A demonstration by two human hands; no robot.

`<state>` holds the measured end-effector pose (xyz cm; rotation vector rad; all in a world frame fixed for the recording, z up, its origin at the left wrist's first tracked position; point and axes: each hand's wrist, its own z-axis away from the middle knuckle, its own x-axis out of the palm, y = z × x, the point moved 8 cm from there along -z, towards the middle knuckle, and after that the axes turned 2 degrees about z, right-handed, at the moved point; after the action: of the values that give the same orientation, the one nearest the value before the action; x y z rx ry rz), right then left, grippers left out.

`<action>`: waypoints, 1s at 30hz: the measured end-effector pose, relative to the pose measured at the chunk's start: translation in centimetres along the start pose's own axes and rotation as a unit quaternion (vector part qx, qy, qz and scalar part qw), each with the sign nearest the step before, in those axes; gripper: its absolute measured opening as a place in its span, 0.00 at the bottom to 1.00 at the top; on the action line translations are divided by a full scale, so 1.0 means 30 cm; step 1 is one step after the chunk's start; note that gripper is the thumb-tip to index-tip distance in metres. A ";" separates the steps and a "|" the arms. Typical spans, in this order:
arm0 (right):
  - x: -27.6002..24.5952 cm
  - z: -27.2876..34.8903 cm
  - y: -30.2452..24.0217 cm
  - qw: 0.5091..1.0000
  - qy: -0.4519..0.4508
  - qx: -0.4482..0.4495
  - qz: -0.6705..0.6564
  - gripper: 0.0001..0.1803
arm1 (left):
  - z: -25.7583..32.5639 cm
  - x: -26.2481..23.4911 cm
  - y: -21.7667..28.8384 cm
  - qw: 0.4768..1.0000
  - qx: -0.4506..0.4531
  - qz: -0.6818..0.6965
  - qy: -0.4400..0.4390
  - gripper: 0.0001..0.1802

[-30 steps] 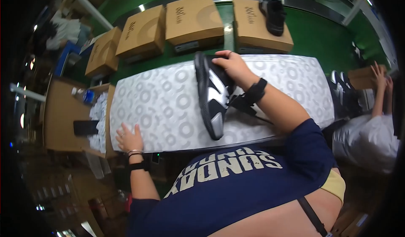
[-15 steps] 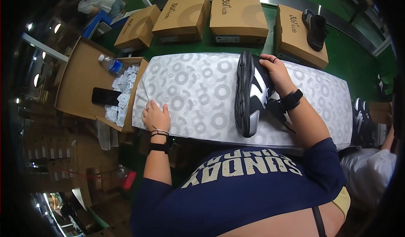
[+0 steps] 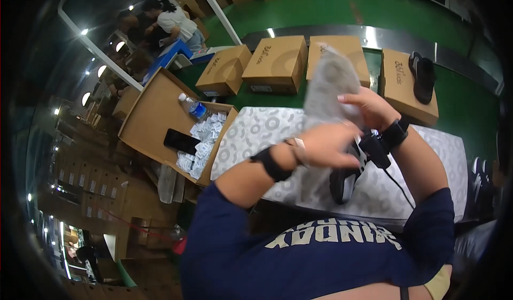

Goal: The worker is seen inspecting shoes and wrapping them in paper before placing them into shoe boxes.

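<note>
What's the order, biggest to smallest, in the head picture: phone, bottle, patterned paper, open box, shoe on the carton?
1. Patterned paper
2. Open box
3. Shoe on the carton
4. Phone and bottle: too alike to rank

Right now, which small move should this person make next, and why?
Perhaps lower the raised patterned sheet over the shoe with the right hand: the sheet rises beside that hand, while the shoe's near end, below the left hand, lies uncovered.
</note>
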<state>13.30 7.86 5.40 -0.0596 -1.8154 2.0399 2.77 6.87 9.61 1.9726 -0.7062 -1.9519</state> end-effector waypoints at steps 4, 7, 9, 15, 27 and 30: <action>-0.260 0.157 -0.012 0.989 0.084 -0.064 -0.104 0.18 | -0.046 -0.092 0.227 0.993 0.046 0.081 0.072 0.24; -0.473 0.341 0.148 0.959 0.096 0.041 -0.263 0.22 | -0.124 -0.107 0.135 0.986 0.044 -0.019 0.159 0.20; -0.531 0.424 0.256 0.951 0.138 0.032 -0.275 0.21 | -0.248 0.041 0.041 0.990 0.044 -0.120 0.067 0.19; -0.649 0.419 0.288 0.921 0.309 -0.079 -0.224 0.22 | -0.453 0.409 -0.085 0.922 -0.010 -0.287 -0.260 0.21; -1.109 0.003 -0.009 0.765 0.457 -0.161 0.425 0.33 | -0.527 0.642 0.017 0.898 -0.088 -0.265 -0.339 0.60; -1.019 0.019 -0.098 0.886 0.347 -0.167 0.259 0.22 | -0.529 0.635 0.029 0.920 -0.077 -0.225 -0.312 0.58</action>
<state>41.91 -2.44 1.17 -1.3186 -1.7264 1.6222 17.74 -6.02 -5.40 1.4943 -0.2016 -2.8656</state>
